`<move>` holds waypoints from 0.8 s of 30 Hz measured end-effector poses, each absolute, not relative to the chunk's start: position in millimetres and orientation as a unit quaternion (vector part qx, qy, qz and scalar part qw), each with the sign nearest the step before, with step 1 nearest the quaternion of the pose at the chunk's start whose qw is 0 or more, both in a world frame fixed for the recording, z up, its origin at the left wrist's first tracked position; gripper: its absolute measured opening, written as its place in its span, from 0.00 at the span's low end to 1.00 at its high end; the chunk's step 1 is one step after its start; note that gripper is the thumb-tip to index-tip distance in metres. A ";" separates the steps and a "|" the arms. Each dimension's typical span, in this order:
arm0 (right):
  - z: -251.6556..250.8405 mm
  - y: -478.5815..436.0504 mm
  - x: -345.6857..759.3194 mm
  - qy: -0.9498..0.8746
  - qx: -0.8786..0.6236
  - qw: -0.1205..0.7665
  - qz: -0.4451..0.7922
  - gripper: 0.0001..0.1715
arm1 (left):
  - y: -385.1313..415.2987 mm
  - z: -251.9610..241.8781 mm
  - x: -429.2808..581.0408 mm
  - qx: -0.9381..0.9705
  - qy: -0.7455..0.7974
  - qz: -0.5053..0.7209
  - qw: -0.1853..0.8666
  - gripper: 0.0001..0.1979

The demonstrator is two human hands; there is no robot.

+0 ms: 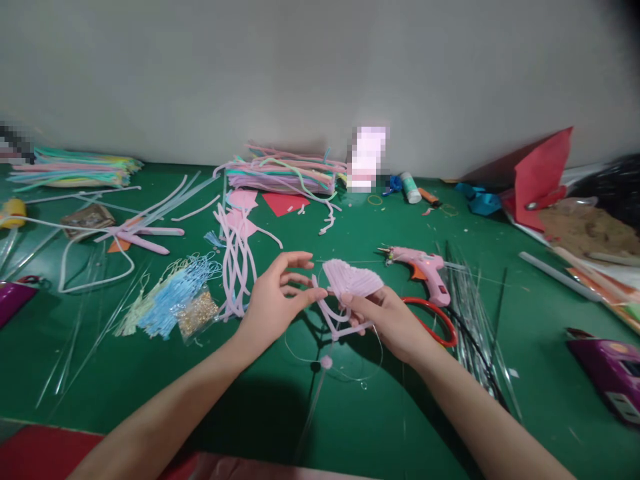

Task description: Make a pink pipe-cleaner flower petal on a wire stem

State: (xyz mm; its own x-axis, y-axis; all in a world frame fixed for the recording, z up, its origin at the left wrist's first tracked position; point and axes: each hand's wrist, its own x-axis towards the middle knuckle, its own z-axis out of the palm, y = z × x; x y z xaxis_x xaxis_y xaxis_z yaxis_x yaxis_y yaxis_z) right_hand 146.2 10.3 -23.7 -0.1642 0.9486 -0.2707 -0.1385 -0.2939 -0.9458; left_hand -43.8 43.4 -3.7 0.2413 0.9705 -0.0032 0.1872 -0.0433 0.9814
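Observation:
Pale pink pipe cleaners, bent into a fan-shaped craft piece (pixel 356 280) with a pointed frame below, stand upright in my right hand (pixel 395 317). Its thumb presses on the front; the other fingers are partly hidden behind. My left hand (pixel 287 290) pinches the free end of a pink pipe cleaner strip (pixel 324 305) at the piece's left side, between thumb and fingers. Beneath both hands, a thin clear wire loop with a small pink knob (pixel 327 362) shows. Close to my right hand lies a pink glue gun (pixel 423 267).
Left of my hands are loose pink pipe cleaners (pixel 235 260), blue tassels (pixel 173 293) and a bag of gold beads (pixel 199 315). Pipe cleaner bundles (pixel 283 177) lie by the wall. At right are red-handled pliers (pixel 445 327), clear sticks (pixel 473 340) and a purple device (pixel 607 373).

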 end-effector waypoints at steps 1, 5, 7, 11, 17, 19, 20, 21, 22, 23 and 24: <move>-24.0 10.0 146.2 -0.420 -0.487 0.422 0.639 0.15 | 45.9 -3.4 -44.6 0.596 0.483 0.369 0.525 0.20; -24.7 9.5 145.3 -0.434 -0.497 0.410 0.630 0.16 | 48.8 -0.7 -45.7 0.598 0.496 0.328 0.538 0.11; -24.8 9.8 144.5 -0.433 -0.502 0.405 0.630 0.17 | 45.8 -0.3 -44.8 0.634 0.499 0.360 0.469 0.09; -24.6 10.4 143.4 -0.418 -0.496 0.410 0.641 0.16 | 39.0 -2.8 -42.1 0.715 0.472 0.403 0.322 0.05; -20.2 9.0 142.6 -0.412 -0.483 0.421 0.648 0.14 | 43.7 -2.5 -41.7 0.645 0.487 0.371 0.457 0.18; -19.2 8.4 142.4 -0.413 -0.484 0.418 0.649 0.13 | 46.8 -0.7 -42.7 0.575 0.487 0.353 0.555 0.22; -19.0 8.3 142.3 -0.412 -0.484 0.417 0.650 0.12 | 48.0 0.0 -43.3 0.540 0.480 0.339 0.603 0.21; -18.9 8.2 142.2 -0.410 -0.483 0.417 0.651 0.12 | 48.8 0.5 -43.8 0.509 0.469 0.323 0.646 0.20; -19.0 8.2 142.2 -0.408 -0.482 0.418 0.654 0.12 | 49.4 0.6 -44.4 0.482 0.456 0.304 0.683 0.18; -19.1 8.3 142.3 -0.402 -0.478 0.419 0.659 0.12 | 49.7 0.4 -44.8 0.459 0.444 0.286 0.714 0.16; -19.2 8.5 142.7 -0.392 -0.473 0.420 0.668 0.12 | 49.9 -0.2 -45.3 0.440 0.431 0.271 0.739 0.14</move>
State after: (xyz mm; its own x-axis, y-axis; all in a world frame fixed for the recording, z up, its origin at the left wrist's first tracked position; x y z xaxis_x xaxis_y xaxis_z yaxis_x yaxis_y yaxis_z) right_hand 142.7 8.5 -19.2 -0.1992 0.9322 -0.3023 -0.1892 -0.3392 -0.9215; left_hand -45.3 49.9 -0.2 0.4817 0.7803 -0.3989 -0.0209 0.4653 0.8849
